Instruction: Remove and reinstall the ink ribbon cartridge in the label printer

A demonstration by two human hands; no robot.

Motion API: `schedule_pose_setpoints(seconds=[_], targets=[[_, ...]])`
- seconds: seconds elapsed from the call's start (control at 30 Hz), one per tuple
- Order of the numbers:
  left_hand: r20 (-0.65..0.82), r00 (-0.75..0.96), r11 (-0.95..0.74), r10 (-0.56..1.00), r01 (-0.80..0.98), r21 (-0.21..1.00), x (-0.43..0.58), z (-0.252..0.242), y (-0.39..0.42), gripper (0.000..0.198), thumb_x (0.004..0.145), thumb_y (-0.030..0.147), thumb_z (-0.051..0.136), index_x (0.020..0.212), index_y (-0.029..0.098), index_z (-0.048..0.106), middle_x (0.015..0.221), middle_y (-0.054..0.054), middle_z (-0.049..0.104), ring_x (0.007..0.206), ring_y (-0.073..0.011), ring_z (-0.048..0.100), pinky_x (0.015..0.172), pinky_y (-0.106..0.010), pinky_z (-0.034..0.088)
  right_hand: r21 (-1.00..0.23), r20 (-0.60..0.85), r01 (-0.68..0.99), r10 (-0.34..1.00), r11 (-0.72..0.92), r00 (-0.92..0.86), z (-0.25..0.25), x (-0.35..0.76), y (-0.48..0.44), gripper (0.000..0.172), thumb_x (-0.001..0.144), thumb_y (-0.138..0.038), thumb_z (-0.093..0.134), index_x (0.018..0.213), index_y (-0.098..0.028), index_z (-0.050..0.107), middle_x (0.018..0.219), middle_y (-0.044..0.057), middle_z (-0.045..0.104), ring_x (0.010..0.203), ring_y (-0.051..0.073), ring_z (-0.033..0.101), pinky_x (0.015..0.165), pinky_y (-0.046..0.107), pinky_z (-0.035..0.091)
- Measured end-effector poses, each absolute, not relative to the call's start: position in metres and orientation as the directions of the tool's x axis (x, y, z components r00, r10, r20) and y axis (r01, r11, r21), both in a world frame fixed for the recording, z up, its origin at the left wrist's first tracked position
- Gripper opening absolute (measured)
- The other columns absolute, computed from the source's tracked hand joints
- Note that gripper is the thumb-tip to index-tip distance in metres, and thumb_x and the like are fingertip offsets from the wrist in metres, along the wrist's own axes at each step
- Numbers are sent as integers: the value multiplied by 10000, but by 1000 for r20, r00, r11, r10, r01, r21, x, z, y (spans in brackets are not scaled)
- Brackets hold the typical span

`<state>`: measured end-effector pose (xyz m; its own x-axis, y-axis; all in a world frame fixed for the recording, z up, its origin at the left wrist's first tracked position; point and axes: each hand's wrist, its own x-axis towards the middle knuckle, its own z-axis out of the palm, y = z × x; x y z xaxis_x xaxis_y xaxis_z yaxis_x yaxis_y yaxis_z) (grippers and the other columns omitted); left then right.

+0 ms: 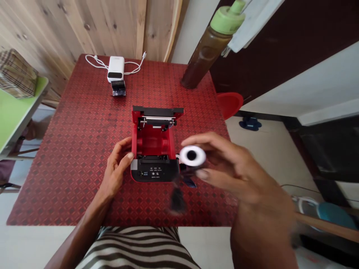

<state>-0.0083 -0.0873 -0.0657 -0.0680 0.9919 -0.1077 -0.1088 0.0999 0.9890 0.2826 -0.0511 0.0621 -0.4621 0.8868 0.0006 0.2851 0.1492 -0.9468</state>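
A small red-and-black thermal printer (154, 170) stands on the table with its lid (158, 112) raised, and its red paper bay (153, 144) shows no roll inside. My left hand (116, 164) grips the printer's left side, thumb at the front corner and fingers along the wall. Just right of the printer, my right hand (224, 164) pinches a white paper roll (185, 155) between thumb and fingers, its dark core facing me. A blurred black strip or brush-like thing (177, 201) hangs below the roll; I cannot tell what it is. A small dark blue piece (190, 182) lies partly hidden under the hand.
On the red patterned table (84, 123), a white power bank (116, 69) with white cables lies at the back, a black crumpled piece (118, 89) before it. A tall brown bottle (200, 52) with a green cap stands back right. A red stool (230, 104) is beyond the right edge.
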Motion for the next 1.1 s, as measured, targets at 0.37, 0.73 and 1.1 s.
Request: schedule_pose_setpoints(seconds=[0.37,0.73,1.1], targets=[[-116,-41,110,992,-120,987,-8,-57,-87,539,1054,586,760,1466,242,708,1515,-142,760,1401,-355,727,1217,-559,570,-480,86,725,849,493,-521,17,201,-22,198,1033,-93,645,1149,-223,740,1252,133,801,1258,352,723,1128,546,574],[-125,-41,119,991,-122,985,-8,-55,-88,526,1064,574,759,1470,244,706,1490,-136,766,1399,-344,723,1216,-548,568,-291,-43,786,813,546,-580,10,186,2,260,987,-18,643,1065,-216,791,1223,133,863,1251,367,738,1114,517,475],[-128,-34,123,991,-118,985,-9,-58,-89,528,1065,573,758,1477,248,700,1516,-140,763,1383,-346,734,1209,-557,579,-367,41,779,846,508,-532,12,194,-13,390,1042,20,535,1176,-224,809,1262,128,872,1247,345,759,1072,520,527]])
